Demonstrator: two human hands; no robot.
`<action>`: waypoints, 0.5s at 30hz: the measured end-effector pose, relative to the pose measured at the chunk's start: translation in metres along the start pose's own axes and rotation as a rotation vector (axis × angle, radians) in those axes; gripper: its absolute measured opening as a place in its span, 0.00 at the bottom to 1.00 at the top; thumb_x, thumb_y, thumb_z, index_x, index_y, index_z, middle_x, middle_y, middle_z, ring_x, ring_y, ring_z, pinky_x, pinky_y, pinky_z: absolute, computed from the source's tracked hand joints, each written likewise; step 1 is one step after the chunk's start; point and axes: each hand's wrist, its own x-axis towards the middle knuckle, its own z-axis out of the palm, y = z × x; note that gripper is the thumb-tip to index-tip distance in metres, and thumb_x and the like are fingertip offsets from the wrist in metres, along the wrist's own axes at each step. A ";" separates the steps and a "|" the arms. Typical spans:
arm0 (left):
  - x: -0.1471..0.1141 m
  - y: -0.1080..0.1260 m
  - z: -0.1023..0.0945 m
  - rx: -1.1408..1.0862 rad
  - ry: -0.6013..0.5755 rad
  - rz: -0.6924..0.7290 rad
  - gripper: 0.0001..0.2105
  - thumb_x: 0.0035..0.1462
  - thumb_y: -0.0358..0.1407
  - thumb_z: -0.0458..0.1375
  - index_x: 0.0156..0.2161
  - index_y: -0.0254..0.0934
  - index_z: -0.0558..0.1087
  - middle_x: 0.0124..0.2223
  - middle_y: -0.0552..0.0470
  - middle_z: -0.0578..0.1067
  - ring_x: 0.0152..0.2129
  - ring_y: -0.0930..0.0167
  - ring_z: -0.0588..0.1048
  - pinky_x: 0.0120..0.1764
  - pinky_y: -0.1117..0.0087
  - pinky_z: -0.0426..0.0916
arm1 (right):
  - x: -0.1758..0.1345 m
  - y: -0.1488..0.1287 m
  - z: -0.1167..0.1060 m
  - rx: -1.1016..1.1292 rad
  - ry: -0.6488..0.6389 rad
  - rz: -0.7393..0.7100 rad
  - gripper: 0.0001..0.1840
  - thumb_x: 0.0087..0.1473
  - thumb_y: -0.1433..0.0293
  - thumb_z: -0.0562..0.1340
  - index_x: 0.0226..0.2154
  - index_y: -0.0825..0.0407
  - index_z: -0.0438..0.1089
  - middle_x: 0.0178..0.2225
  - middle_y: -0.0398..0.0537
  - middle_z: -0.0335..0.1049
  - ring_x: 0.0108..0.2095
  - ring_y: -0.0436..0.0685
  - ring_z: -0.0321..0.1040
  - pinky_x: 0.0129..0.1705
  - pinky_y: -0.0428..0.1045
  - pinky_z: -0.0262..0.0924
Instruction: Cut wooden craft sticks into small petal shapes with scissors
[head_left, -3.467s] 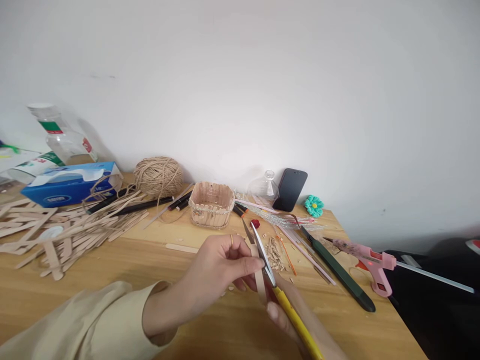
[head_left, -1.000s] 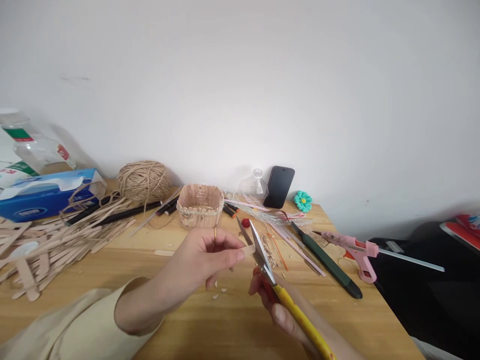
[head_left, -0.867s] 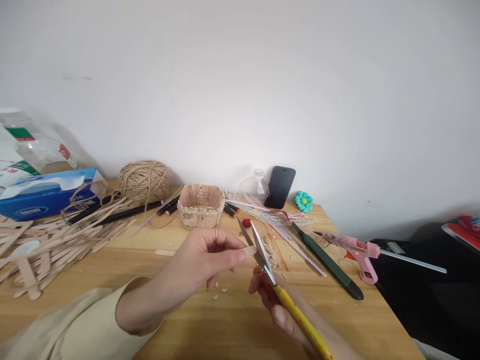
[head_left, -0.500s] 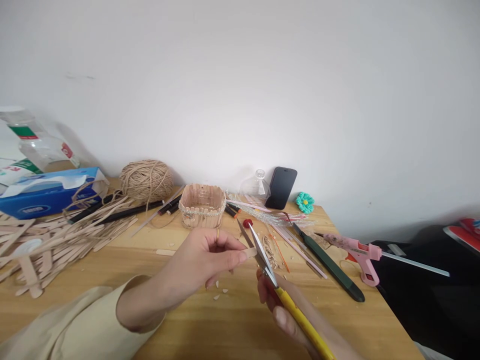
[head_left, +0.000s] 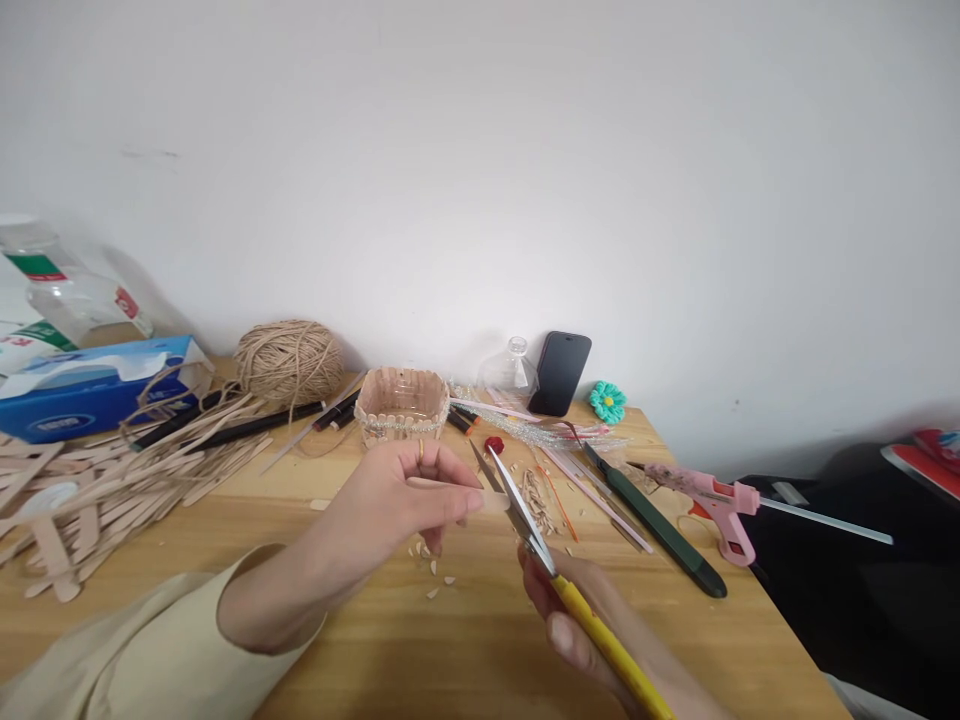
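Between the thumb and fingers of my left hand [head_left: 409, 500] is a pale wooden craft stick [head_left: 494, 501], its end poking out to the right. My right hand [head_left: 574, 620] is closed around yellow-handled scissors [head_left: 534, 540], the blades parted and pointing up and left. The stick's tip sits between the blades. Behind my left hand stands a small basket of craft sticks [head_left: 403, 405] with a sparkly trim. Several wood clippings [head_left: 433, 567] lie on the table below my hands, and a heap of offcuts [head_left: 536, 500] is just beyond the scissors.
Loose craft sticks [head_left: 67, 530] and a ball of twine [head_left: 289, 360] lie left, by a blue tissue box [head_left: 97, 390]. To the right are a pink glue gun [head_left: 720, 500], a green-handled tool [head_left: 660, 530], a phone [head_left: 560, 373] and a teal flower [head_left: 607, 402]. A wall stands behind.
My left hand has shifted slightly left and up, and more of the craft stick shows beyond its fingertips. The scissors stay nearly in place, blades still apart.
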 end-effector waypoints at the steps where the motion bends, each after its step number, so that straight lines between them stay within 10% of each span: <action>1: 0.000 0.000 0.000 -0.002 0.005 0.008 0.06 0.43 0.33 0.64 0.25 0.34 0.71 0.19 0.59 0.71 0.13 0.80 0.65 0.17 0.80 0.62 | 0.001 -0.003 0.000 -0.002 -0.008 0.007 0.31 0.47 0.39 0.51 0.27 0.50 0.63 0.27 0.46 0.59 0.29 0.56 0.57 0.30 0.49 0.55; 15: 0.002 0.000 -0.004 -0.071 0.031 0.102 0.07 0.42 0.33 0.66 0.24 0.33 0.72 0.19 0.59 0.69 0.16 0.79 0.66 0.18 0.80 0.63 | 0.001 -0.019 -0.001 -0.011 -0.105 0.111 0.35 0.40 0.33 0.46 0.23 0.50 0.52 0.23 0.40 0.45 0.26 0.53 0.44 0.27 0.47 0.42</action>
